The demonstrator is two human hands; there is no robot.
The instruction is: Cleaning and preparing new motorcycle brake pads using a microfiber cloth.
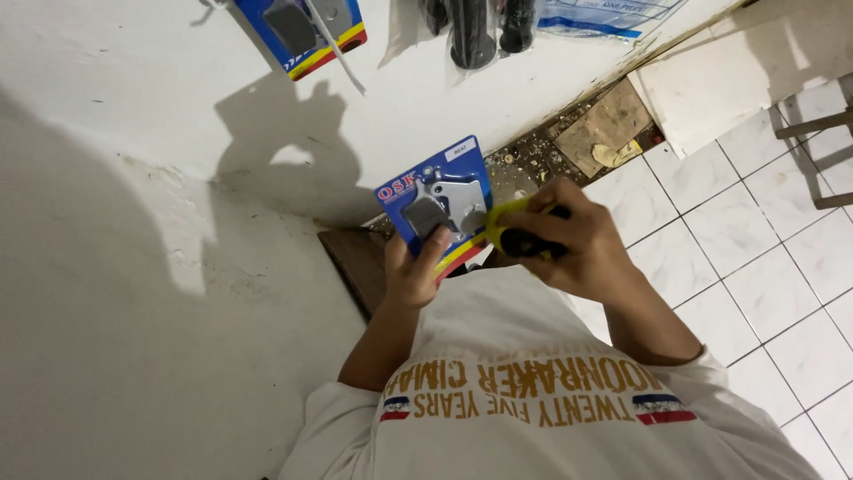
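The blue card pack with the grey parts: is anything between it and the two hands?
Nothing visible is. The left hand already grips the blue card pack by its lower edge. The right hand, wrapped round a yellow and black tool, is right beside it.

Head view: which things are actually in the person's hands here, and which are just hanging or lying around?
In hand:
- blue blister card with grey metal parts, held by the left hand
- yellow-and-black handled tool, gripped by the right hand

Lying about:
- second blue blister card on the white wall
- black rubber grips in clear bag
- brown cardboard scrap near the white tiled floor
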